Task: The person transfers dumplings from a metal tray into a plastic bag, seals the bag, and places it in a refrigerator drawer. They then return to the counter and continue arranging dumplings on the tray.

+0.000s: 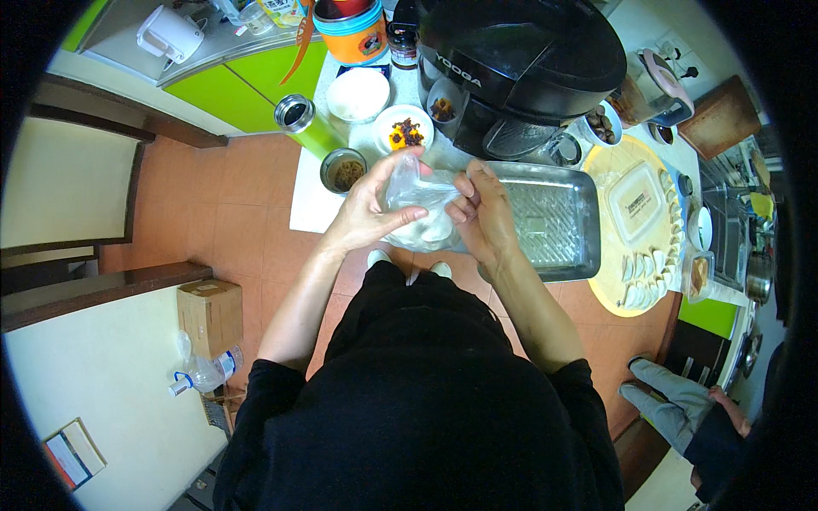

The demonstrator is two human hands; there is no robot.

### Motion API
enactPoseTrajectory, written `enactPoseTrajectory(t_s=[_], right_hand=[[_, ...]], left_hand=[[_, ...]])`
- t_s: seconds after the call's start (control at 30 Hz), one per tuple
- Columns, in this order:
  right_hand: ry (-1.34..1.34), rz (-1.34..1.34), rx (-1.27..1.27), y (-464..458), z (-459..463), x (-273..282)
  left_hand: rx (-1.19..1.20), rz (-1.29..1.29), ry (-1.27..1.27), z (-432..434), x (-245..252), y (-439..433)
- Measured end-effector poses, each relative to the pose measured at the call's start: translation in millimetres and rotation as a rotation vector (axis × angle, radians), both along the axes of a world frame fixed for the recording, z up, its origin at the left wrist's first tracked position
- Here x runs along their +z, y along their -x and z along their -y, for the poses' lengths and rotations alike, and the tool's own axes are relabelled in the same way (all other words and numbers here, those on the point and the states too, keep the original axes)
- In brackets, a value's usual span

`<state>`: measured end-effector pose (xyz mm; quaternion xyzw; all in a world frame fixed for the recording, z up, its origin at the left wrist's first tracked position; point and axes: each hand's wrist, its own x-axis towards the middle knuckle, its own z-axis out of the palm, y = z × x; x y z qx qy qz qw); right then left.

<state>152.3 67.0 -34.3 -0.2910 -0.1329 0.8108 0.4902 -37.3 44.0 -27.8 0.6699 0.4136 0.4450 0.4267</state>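
Both hands hold a clear plastic bag [418,191] in front of my body, near the counter's front edge. Several white pieces show through its lower part; what they are I cannot tell. My left hand [377,207] cups the bag's left side, thumb across its front. The fingers of my right hand [482,211] pinch the gathered plastic at the right. Behind the right hand lies a rectangular metal tray [556,255], with a textured bottom. Just beyond the left hand stand an open container of brownish contents [348,174] and a white dish with orange and dark red bits [404,131].
A green flask [319,137] leans at the left, near a white bowl [358,94]. A large black YOOGA appliance [517,57] fills the back. On the right, a round yellow board [601,281] bears dumplings [642,281] and a plastic lid [637,203]. Another person [690,409] is at lower right.
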Motion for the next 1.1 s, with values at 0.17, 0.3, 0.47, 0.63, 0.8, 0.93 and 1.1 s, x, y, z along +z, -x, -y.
enactPoseTrajectory(t_s=[0.17,0.3,0.47,0.63,0.8,0.93,1.1], right_hand=[[0.008,-0.043,0.000,3.4,4.2,-1.1],[-0.061,-0.013,0.019,6.9,2.7,0.2],[0.046,0.154,0.098,6.6,-7.3,0.2],[-0.080,0.344,0.111,11.6,-7.1,-0.1],[-0.602,0.838,-0.091,24.8,19.6,-1.0],[-0.791,0.914,-0.261,23.8,21.4,0.6],[-1.168,1.021,-0.284,11.0,6.7,14.8]], left_hand=[[0.081,0.099,0.076,0.7,-15.7,-2.5],[0.213,0.335,0.126,-0.9,-15.2,-15.2],[0.190,0.273,0.049,-6.4,-7.3,-18.2],[-0.011,0.425,0.313,-15.8,-6.7,-8.9],[0.240,-0.089,0.177,-19.1,-2.7,-29.7],[0.066,-0.050,0.163,-18.9,6.9,-25.0],[-0.222,-0.031,0.204,-16.5,7.2,-13.6]])
